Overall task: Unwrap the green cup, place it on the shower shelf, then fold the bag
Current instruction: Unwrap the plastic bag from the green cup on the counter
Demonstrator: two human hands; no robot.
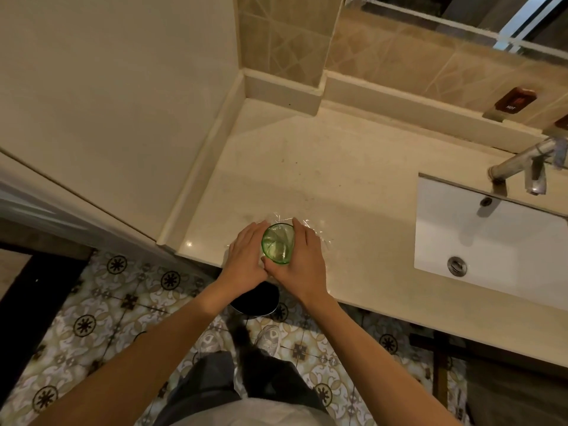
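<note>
A clear green cup stands upright near the front edge of the beige counter, mouth facing up. Clear plastic bag lies crumpled around its base, spread mostly to the right and behind. My left hand wraps the cup's left side and my right hand wraps its right side, thumbs meeting at the front. The cup's lower wall is hidden by my fingers, so I cannot tell whether the plastic still covers it.
A white sink basin with a metal tap sits at the right of the counter. A cream wall panel rises on the left. A black round bin stands below the counter edge on the patterned floor tiles.
</note>
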